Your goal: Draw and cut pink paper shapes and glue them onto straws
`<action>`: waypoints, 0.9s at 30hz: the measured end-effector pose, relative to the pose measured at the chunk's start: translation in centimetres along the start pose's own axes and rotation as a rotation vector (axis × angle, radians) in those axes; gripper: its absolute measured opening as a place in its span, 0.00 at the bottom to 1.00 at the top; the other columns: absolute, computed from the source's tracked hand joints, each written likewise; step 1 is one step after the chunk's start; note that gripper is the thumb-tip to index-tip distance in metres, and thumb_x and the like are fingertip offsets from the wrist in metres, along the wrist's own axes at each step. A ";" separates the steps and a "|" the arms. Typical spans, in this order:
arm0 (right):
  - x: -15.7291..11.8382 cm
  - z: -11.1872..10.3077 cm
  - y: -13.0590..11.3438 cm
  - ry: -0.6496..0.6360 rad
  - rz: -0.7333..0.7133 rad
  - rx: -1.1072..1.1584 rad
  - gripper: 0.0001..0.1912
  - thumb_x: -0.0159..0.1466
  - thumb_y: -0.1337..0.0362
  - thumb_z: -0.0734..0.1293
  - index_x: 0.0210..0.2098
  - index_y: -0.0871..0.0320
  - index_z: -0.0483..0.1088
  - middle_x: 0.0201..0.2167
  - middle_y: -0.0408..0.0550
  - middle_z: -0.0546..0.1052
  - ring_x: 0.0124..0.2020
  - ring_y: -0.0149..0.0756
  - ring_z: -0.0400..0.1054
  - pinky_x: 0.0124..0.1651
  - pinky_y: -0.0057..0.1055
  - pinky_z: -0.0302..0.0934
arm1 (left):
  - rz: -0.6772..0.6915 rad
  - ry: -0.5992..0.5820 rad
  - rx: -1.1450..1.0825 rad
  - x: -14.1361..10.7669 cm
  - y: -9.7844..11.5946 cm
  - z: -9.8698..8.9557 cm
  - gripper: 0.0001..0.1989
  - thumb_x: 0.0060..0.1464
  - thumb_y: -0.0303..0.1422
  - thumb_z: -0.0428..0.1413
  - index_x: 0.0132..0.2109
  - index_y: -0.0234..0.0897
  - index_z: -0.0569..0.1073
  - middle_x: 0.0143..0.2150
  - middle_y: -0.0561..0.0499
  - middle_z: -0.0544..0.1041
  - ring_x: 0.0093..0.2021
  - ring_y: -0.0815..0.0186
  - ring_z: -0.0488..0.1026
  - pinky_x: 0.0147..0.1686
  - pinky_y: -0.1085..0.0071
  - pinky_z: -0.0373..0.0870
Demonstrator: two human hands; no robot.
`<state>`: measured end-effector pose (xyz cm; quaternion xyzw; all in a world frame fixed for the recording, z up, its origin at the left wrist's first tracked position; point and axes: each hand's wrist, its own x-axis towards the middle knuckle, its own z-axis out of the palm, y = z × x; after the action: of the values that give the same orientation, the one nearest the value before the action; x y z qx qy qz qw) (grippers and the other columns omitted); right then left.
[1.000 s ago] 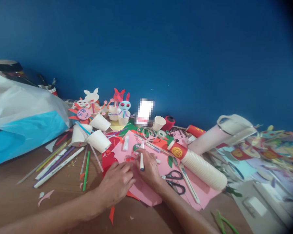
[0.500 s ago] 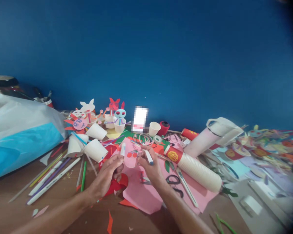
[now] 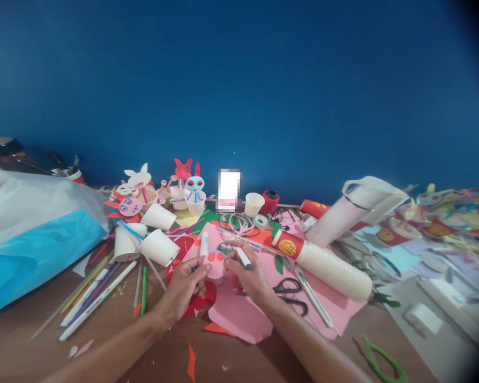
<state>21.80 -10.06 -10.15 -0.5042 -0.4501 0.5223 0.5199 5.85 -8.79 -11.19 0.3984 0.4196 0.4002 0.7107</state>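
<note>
A small pink paper face with two red round eyes is held upright between both hands. My left hand pinches its left edge, and a white marker stands up by those fingers. At the right edge, my right hand grips the face with its fingertips. A white pen with a blue end lies across the fingers of that hand. Beneath the hands are pink paper sheets and red paper pieces. Black-handled scissors rest just right of my right hand.
White paper cups and paper animal figures in cups stand behind left. A lit phone leans at the back. Stacked cups, a utility knife and a white jug are right. A plastic bag lies left.
The pink face between my hands has moved slightly down and left, and my left fingers now reach its edge. The camera view has shifted a little.
</note>
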 end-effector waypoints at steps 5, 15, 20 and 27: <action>-0.4 0.1 -0.2 0.005 0.025 -0.012 0.15 0.55 0.63 0.65 0.42 0.54 0.62 0.22 0.34 0.65 0.13 0.21 0.53 0.13 0.19 0.50 | 0.026 0.035 -0.003 -0.3 0.0 0.5 0.18 0.44 0.40 0.60 0.21 0.37 0.59 0.13 0.63 0.55 0.13 0.78 0.51 0.15 0.79 0.55; -0.3 0.5 0.1 -0.007 0.022 0.042 0.16 0.54 0.63 0.66 0.41 0.54 0.62 0.21 0.34 0.64 0.14 0.21 0.53 0.14 0.18 0.48 | -0.003 0.029 -0.029 -0.1 -0.7 0.1 0.18 0.48 0.40 0.58 0.22 0.37 0.58 0.14 0.63 0.56 0.12 0.78 0.51 0.15 0.79 0.54; -0.4 0.6 0.1 0.017 0.017 0.069 0.15 0.52 0.63 0.67 0.40 0.55 0.64 0.21 0.34 0.65 0.16 0.22 0.54 0.15 0.18 0.49 | -0.013 0.059 -0.015 -0.3 -0.7 0.3 0.18 0.47 0.41 0.58 0.22 0.37 0.58 0.13 0.63 0.56 0.12 0.78 0.52 0.14 0.79 0.54; -0.5 0.4 0.2 -0.001 0.005 0.046 0.15 0.53 0.64 0.66 0.40 0.54 0.65 0.21 0.35 0.65 0.17 0.23 0.55 0.15 0.18 0.50 | -0.030 0.077 -0.025 -0.2 -0.5 0.1 0.14 0.45 0.41 0.59 0.31 0.36 0.67 0.14 0.64 0.57 0.12 0.78 0.50 0.14 0.79 0.55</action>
<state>21.33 -10.57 -10.27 -0.4932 -0.4367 0.5342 0.5298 5.98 -9.16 -11.59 0.3673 0.4476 0.4100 0.7047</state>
